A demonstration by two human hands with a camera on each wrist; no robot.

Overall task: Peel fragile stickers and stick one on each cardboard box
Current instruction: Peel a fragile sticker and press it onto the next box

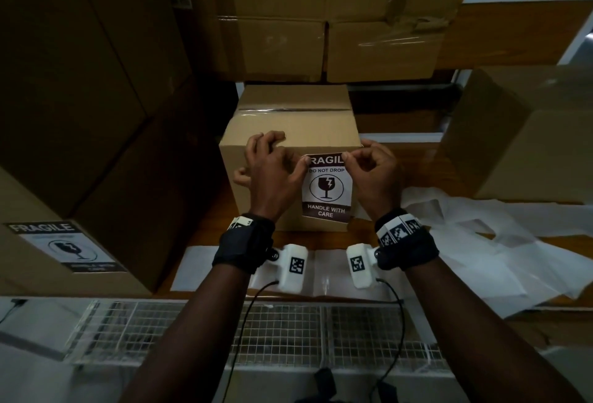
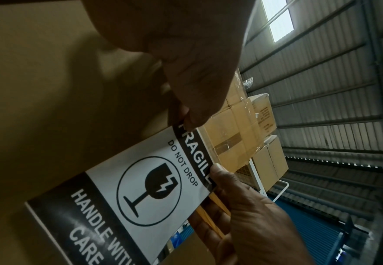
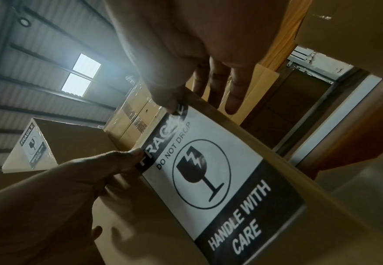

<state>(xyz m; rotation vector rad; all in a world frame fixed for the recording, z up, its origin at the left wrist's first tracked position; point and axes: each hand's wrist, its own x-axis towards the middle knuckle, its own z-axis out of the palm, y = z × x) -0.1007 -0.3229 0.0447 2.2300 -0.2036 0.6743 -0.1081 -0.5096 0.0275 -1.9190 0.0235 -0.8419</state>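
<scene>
1. A large box (image 1: 73,251) at far left carries a fragile label (image 1: 65,247) on its near face.
2. The left hand (image 1: 272,171) pinches the top left corner of the fragile sticker (image 1: 326,189), its other fingers curled above the box edge.
3. The sticker hangs between both hands, against the front face of the small cardboard box (image 1: 288,133); whether its lower part already adheres is unclear.
4. The right hand (image 1: 372,171) pinches the top right corner with thumb and forefinger, the remaining fingers loosely bent beside the box's right edge.
5. White backing sheets (image 1: 481,242) lie on the table, right of the box.
</scene>
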